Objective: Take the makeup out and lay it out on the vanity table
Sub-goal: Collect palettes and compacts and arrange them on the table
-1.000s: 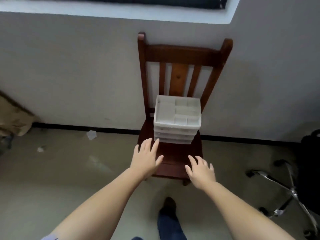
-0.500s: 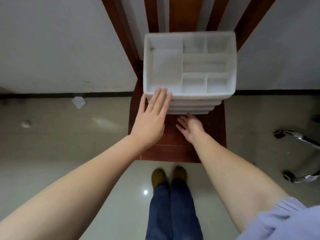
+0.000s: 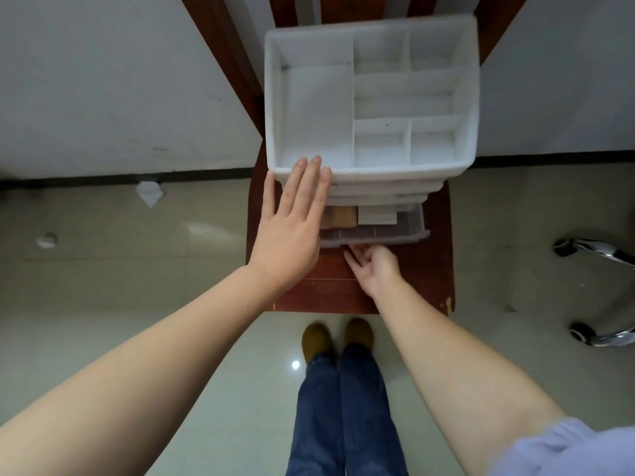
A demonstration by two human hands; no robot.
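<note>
Left hand: my left hand (image 3: 292, 231) lies flat with straight fingers (image 3: 311, 180) close together, pressed against the front left corner of the white plastic drawer organiser (image 3: 371, 94). It steadies the unit and grips nothing.
Organiser: it stands on the seat of the dark red-brown wooden chair (image 3: 436, 269), its open top tray split into bare white compartments. I judge it light, stiff and smooth, so it would likely slide on the seat if I did not brace it.
Makeup: a tan rectangular compact (image 3: 340, 216) and a white flat box (image 3: 377, 215) lie side by side at the back of the translucent bottom drawer (image 3: 378, 235), half hidden under the drawers above. What else the drawer holds I cannot tell.
Handling: both pieces look small, light, rigid and slick. I would pinch each by its long edges, not by any lid, since a compact can crack if dropped.
Right hand: my right hand (image 3: 374, 266) sits palm up just under the drawer's front lip, fingertips curled up to the edge. They seem to hook it; I cannot tell how firmly.
Drawer: partly pulled out, thin-walled and probably flexible. I should draw from the middle of the lip.
</note>
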